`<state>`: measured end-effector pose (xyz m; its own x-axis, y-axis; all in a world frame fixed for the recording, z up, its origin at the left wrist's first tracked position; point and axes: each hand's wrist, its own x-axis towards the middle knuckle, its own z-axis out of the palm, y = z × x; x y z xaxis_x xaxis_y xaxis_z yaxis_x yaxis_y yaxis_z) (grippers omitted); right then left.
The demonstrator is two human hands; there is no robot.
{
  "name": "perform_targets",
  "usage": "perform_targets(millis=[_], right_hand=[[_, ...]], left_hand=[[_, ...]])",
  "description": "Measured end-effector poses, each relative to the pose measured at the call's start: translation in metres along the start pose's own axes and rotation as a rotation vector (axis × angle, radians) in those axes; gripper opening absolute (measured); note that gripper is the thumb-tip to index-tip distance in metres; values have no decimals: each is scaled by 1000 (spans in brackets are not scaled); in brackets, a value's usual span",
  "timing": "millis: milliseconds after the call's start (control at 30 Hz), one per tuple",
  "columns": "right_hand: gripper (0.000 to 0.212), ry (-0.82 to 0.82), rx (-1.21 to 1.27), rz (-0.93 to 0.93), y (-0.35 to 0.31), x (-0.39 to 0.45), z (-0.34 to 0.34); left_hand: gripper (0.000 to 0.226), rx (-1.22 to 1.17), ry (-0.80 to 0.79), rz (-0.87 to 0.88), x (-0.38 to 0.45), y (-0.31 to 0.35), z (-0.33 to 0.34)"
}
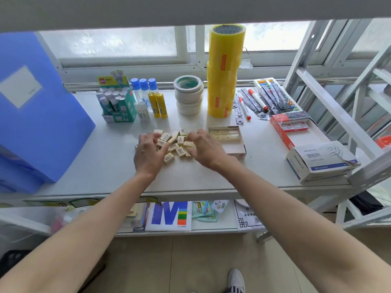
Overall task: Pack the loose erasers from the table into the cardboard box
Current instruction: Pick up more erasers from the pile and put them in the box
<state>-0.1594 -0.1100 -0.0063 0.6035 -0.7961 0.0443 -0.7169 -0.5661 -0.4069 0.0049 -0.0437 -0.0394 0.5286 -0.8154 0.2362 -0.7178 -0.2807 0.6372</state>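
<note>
Both hands flank loose erasers, cardboard box just beside.

Tape stacks two; blue-capped bottles three; red markers two.

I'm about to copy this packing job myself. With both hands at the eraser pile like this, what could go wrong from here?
1. The loose erasers lie jumbled at mixed angles; scooping many at once between the left hand and right hand could scatter some across the table.
2. The cardboard box sits just beyond the right hand, so a hasty sweep might nudge it.
3. It already holds erasers; jumbled additions may not sit flat.
</note>
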Motion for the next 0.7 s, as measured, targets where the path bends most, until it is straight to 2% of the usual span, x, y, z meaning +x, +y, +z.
perform_targets(millis=[67, 167, 367, 500, 700], right_hand=[[44, -91, -60, 41, -11, -2, 14], [47, -67, -109, 122, -20, -2, 24], [56, -110, -93, 149, -28, 4, 33], [59, -114, -32, 149, -29, 7, 36], [57, -124, -7, 156, -29, 9, 36]], left_hand=[[53, 186, -34, -28, -5, -25, -14], [68, 343, -106, -33, -13, -45, -24], [90, 384, -201, 2, -14, -33, -19], [91, 399, -227, 2, -10, -29, -16], [75, 421, -212, 79, -10, -32, -13]])
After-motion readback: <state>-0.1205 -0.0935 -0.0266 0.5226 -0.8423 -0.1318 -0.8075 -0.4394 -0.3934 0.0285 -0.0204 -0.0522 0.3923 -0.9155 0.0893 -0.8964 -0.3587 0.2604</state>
